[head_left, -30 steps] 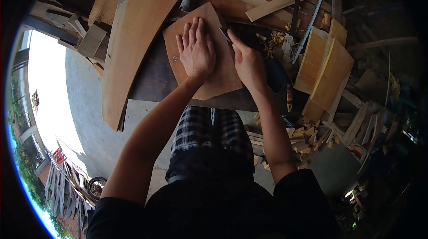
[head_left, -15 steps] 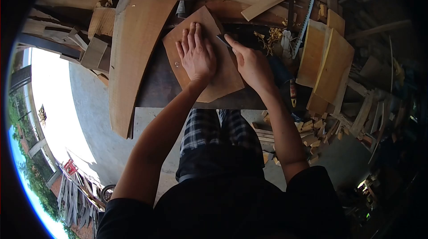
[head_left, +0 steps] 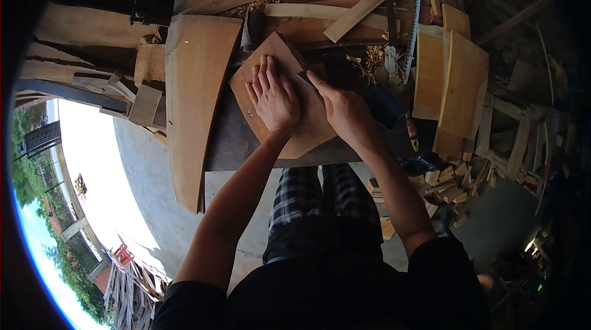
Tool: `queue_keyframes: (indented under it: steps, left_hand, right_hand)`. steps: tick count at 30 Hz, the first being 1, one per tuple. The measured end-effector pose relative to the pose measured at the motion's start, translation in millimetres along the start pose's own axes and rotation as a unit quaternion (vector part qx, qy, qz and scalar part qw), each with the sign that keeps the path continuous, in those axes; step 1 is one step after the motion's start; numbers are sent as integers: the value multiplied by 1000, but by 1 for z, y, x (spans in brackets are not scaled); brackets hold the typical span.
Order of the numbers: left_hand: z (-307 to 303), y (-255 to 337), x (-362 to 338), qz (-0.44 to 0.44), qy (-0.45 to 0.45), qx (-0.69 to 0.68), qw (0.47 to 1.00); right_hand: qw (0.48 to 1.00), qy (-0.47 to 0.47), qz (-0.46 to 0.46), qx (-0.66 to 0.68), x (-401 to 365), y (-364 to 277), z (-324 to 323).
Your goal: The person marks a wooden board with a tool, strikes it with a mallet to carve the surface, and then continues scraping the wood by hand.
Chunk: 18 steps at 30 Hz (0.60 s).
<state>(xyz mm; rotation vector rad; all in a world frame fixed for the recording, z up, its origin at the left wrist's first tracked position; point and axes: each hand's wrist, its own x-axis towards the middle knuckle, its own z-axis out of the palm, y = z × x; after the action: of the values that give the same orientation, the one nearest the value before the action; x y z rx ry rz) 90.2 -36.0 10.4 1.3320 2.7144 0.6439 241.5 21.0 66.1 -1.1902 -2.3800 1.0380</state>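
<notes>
A flat, angular wooden board (head_left: pixel 314 124) lies on the dark workbench (head_left: pixel 231 139). My left hand (head_left: pixel 275 101) rests flat on it, palm down, with its fingers spread a little. At the board's upper right edge, my right hand (head_left: pixel 343 108) grips a thin dark blade tool (head_left: pixel 305 77), index finger stretched along it; most of the tool is hidden by the hand. A small clear spot (head_left: pixel 250 112) shows on the board left of my left hand.
A long curved plank (head_left: pixel 200 96) stands left of the board. To the right are a saw blade (head_left: pixel 412 28), wood shavings (head_left: pixel 373 59), a brush handle (head_left: pixel 412 132) and yellowish panels (head_left: pixel 462 84). Wood offcuts (head_left: pixel 452 185) lie piled below at the right.
The whole view has shifted, so the bench and board appear lower. Both hands keep nearly the same places on the board, and the right still holds the blade tool.
</notes>
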Motion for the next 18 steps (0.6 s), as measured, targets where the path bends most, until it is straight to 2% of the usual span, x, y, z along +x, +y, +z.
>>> queue_keyframes:
  steps: [3,6,12,14,16,18]
  left_hand:
    - [4,-1,2,-21,-1,-12,1000]
    - [1,0,2,-17,2,-17,1000]
    - [3,2,-2,-23,-12,-16,1000]
    - [1,1,2,-24,-4,-17,1000]
    - [2,-2,1,-34,-8,3,999]
    - [3,-1,0,-18,2,-9,1000]
  right_hand:
    - [1000,7,-15,-21,14,5,5]
    - [999,13,-41,10,-6,9,4]
    - [1000,-3,10,-24,32,1,5]
    - [998,-33,-7,-54,18,-2,-1]
    - [1000,-12,-28,-4,17,0,4]
    - [997,-57,19,-54,38,-6,-3]
